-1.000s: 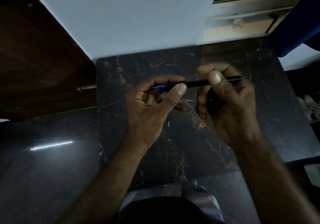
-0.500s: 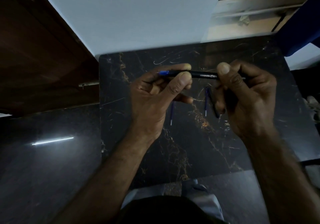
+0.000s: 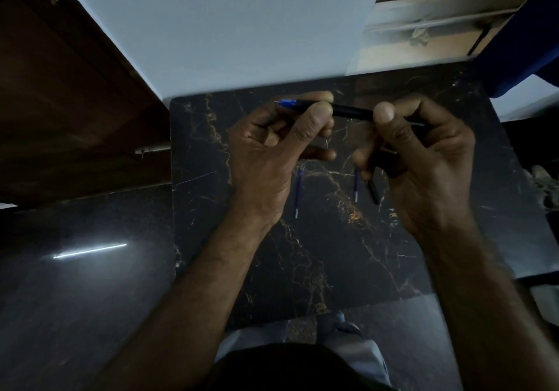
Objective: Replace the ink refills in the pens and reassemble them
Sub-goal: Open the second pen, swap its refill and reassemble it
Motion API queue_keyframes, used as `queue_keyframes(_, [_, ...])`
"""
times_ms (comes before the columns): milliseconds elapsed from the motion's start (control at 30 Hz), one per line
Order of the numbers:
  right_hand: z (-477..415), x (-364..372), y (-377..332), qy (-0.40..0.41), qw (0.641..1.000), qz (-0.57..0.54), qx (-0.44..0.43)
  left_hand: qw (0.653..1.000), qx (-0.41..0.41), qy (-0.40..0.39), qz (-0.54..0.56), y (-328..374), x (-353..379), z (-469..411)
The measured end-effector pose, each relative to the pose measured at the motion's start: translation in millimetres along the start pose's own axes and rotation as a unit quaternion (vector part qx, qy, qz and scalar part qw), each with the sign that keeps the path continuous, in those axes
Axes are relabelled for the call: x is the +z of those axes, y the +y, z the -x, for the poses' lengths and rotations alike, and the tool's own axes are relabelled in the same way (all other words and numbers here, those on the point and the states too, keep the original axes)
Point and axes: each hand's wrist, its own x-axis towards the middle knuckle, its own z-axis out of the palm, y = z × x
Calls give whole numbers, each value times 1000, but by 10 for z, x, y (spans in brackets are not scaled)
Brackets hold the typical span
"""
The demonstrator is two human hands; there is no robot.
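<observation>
A black pen (image 3: 352, 111) with a blue tip pointing left is held level above the dark marble table (image 3: 302, 269). My left hand (image 3: 272, 154) pinches its front end between thumb and forefinger. My right hand (image 3: 423, 160) grips the rear end, and a dark pen part (image 3: 373, 192) sticks out below its curled fingers. Two blue ink refills lie on the table under the hands: one (image 3: 298, 194) near my left wrist, the other (image 3: 356, 184) beside my right hand's fingers.
A pale wall (image 3: 227, 27) rises behind the table. Dark wooden furniture (image 3: 60, 103) stands to the left, and a blue cloth (image 3: 526, 42) hangs at the upper right. The floor (image 3: 75, 284) to the left is dark and glossy.
Both hands have lifted the pen up and away from me. As they rose, the two refills and the dark part under my right hand came into sight.
</observation>
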Motion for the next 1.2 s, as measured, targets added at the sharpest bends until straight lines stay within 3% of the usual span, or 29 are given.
queue_keyframes(100, [9, -6, 13, -5, 999, 33, -2, 1000, -9, -6, 7, -11, -35, 5])
queue_keyframes(333, [13, -9, 33, -41, 999, -17, -6, 1000, -18, -10, 10, -1, -92, 30])
queue_keyframes(500, [8, 41, 42, -18, 999, 26, -24, 1000, -10, -17, 8, 18, -130, 93])
queue_keyframes(667, [8, 64, 59, -65, 998, 7, -15, 1000, -7, 4, -5, 40, -187, 124])
queue_keyframes(833, [-5, 113, 91, -21, 999, 36, -1, 1000, -5, -6, -16, 56, -196, 140])
queue_keyframes(967, [17, 90, 80, -67, 998, 4, 11, 1000, 7, 3, -25, 65, -204, 160])
queue_keyframes(1200, [22, 57, 65, -61, 997, -35, 10, 999, 21, 4, -43, 74, -153, 181])
